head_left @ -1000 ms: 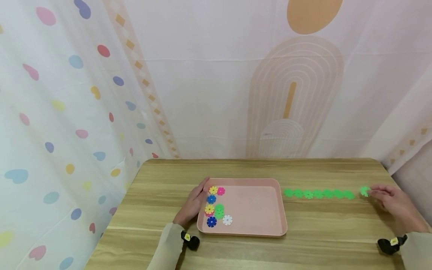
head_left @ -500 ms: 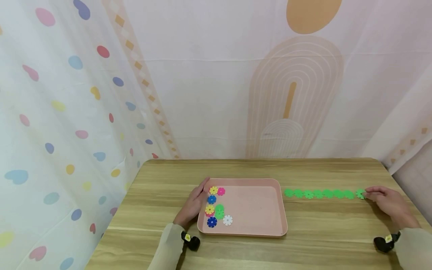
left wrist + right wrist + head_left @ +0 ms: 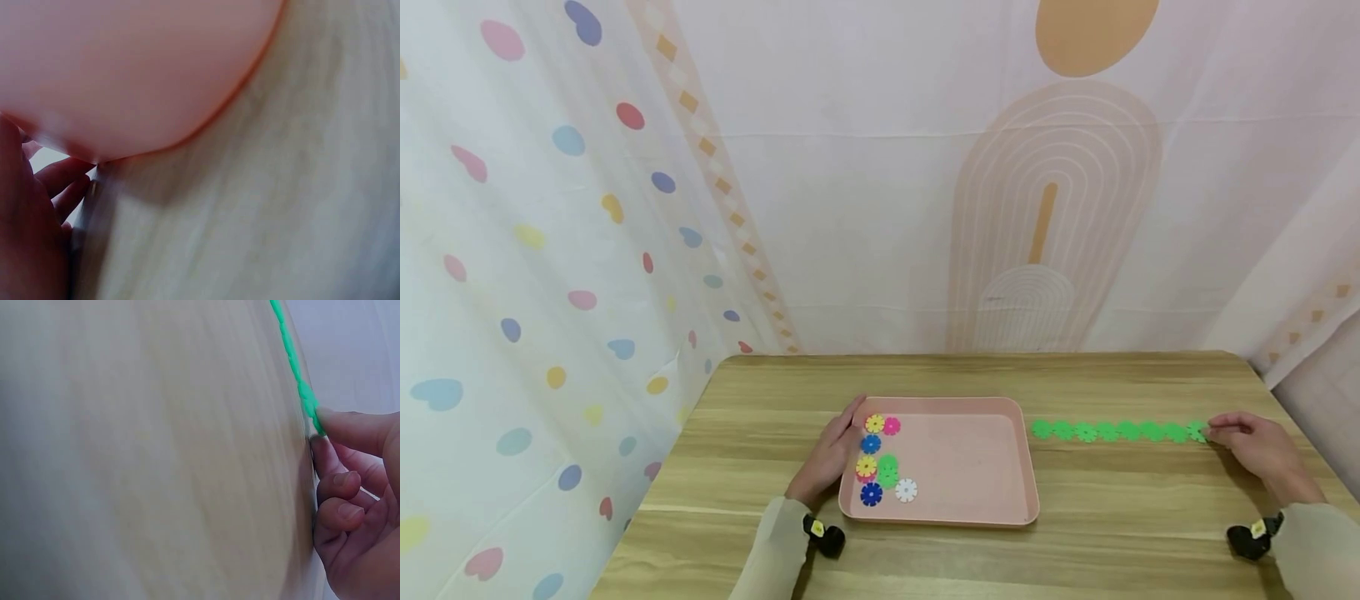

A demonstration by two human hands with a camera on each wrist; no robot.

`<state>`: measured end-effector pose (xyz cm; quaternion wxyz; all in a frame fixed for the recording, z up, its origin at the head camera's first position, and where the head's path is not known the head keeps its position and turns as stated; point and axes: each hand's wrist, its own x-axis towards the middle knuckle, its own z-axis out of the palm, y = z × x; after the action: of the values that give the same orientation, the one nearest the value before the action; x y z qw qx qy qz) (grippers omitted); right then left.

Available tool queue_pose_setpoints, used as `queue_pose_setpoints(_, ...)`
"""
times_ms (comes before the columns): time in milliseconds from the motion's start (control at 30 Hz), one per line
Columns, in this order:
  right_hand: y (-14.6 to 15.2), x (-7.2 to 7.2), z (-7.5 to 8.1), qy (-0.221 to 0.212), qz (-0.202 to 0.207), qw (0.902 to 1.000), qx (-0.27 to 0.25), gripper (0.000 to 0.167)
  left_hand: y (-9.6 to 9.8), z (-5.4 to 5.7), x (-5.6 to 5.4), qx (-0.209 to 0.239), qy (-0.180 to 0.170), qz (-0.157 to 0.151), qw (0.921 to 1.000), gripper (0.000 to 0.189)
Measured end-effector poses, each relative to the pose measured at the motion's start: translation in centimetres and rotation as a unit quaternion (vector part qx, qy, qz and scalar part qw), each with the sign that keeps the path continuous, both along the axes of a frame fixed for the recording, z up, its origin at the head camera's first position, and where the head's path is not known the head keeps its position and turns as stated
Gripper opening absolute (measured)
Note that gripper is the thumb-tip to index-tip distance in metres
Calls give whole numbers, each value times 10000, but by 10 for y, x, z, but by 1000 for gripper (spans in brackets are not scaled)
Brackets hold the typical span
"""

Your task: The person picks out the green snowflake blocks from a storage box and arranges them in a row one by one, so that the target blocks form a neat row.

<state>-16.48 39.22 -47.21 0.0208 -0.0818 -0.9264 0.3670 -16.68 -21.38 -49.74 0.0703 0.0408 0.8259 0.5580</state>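
In the head view my right hand pinches the green snowflake disc at the right end of a row of several green snowflake discs. The held disc touches or overlaps its neighbour. The right wrist view shows the thumb and index finger on the edge of the green disc, other fingers curled below. My left hand rests along the left wall of the pink tray, its fingers fairly straight. In the left wrist view the fingertips touch the pink tray's edge; part of the hand is out of frame.
Inside the tray's left part lie loose discs: yellow, pink, blue, green, dark blue and white. The wooden table ends at a patterned curtain.
My right hand has moved left with the green disc, which now meets the row's right end; earlier a gap stood between them. The left hand and tray have stayed put.
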Motion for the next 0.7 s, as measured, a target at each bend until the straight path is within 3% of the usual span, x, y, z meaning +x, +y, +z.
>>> queue_pose_setpoints(467,-6,0,5,-124,241,9995,184,37,1,3,-1,94,-165,6,9998,52)
queue_pose_setpoints(700,-6,0,3,-118,197,9995,203,36,8,25,10,209,-174,-7,9996,52)
